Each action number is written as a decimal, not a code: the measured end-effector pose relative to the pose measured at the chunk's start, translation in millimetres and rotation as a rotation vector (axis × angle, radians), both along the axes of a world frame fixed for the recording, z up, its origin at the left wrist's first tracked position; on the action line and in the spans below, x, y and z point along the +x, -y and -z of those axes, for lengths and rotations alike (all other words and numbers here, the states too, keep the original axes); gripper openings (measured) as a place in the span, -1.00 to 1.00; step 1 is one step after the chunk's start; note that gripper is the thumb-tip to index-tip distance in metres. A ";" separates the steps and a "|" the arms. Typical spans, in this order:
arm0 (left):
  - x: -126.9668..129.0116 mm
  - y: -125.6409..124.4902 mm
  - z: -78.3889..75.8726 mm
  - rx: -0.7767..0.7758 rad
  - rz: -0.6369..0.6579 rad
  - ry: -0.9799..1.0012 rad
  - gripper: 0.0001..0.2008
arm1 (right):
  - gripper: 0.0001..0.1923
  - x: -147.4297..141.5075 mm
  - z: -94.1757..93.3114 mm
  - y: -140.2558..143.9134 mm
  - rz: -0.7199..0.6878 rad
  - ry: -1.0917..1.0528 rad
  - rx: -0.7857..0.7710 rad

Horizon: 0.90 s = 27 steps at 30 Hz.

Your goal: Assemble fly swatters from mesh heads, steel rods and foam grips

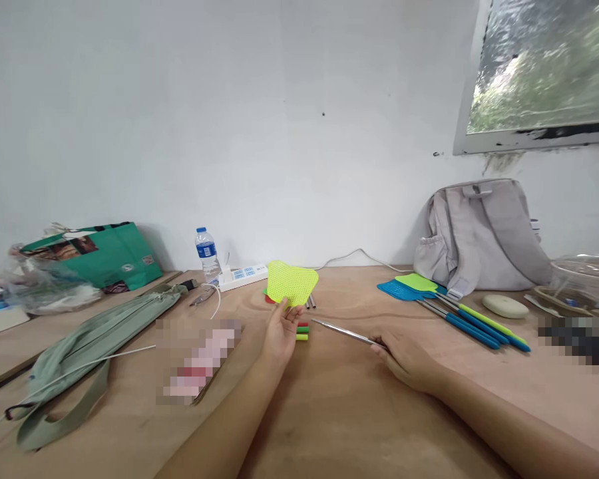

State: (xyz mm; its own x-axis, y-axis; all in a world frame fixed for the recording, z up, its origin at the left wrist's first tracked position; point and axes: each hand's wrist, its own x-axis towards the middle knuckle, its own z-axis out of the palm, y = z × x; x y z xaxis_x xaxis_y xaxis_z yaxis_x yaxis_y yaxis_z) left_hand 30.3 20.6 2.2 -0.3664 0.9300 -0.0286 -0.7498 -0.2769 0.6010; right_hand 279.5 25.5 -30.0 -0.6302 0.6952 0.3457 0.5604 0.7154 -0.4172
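My left hand [282, 329] pinches the lower edge of a yellow-green fly swatter head [292, 283], a perforated flat paddle held up above the table. In my right hand [404, 359] is a thin silver metal rod [344, 330], its tip pointing left toward the left hand but apart from the swatter head. Whether the rod has a grip inside the right hand is hidden. Behind the left hand lie red, green and yellow handle ends [303, 330] and a few metal rod ends [311, 301], partly covered. Several fly swatters with blue and green parts [464, 316] lie to the right.
A water bottle [206, 253] and a white power strip [244, 276] stand by the wall. A grey backpack [479, 233] and a clear bowl [586, 283] are on the right. At left are a green bag [114, 256], a long grey-green case [104, 332] and a blurred pink item [204, 362].
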 end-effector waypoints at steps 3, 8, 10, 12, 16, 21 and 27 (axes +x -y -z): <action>10.8 5.8 -1.2 -0.011 0.058 0.052 -0.91 | -0.69 -0.3 -1.7 2.8 -0.023 0.054 0.029; 23.4 12.1 1.9 0.003 0.064 0.012 -0.92 | -0.68 1.6 -0.2 0.0 0.008 0.050 0.044; 26.2 13.2 4.1 0.021 0.055 0.000 -0.90 | -0.67 2.0 0.8 -1.6 0.018 0.036 0.048; 28.2 13.5 7.0 0.034 0.069 0.003 -0.88 | -0.65 2.2 1.5 -2.7 0.021 0.029 0.047; 31.6 11.1 14.5 0.034 0.084 0.024 -0.87 | -0.65 2.3 2.8 -4.0 0.011 0.007 0.059; 34.4 9.7 16.1 0.037 0.073 0.041 -0.92 | -0.65 2.8 4.8 -5.9 0.034 0.003 0.049; 30.9 12.6 9.9 0.008 0.051 0.025 -0.79 | -0.64 3.5 4.7 -7.2 0.042 -0.031 0.034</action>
State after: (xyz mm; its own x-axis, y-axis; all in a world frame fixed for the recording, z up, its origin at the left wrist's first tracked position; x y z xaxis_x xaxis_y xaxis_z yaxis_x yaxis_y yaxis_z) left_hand 61.2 8.0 -7.8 -0.3173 0.9479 -0.0298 -0.7781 -0.2423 0.5795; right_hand 283.0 32.6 -34.7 -0.5890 0.7085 0.3886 0.5776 0.7054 -0.4108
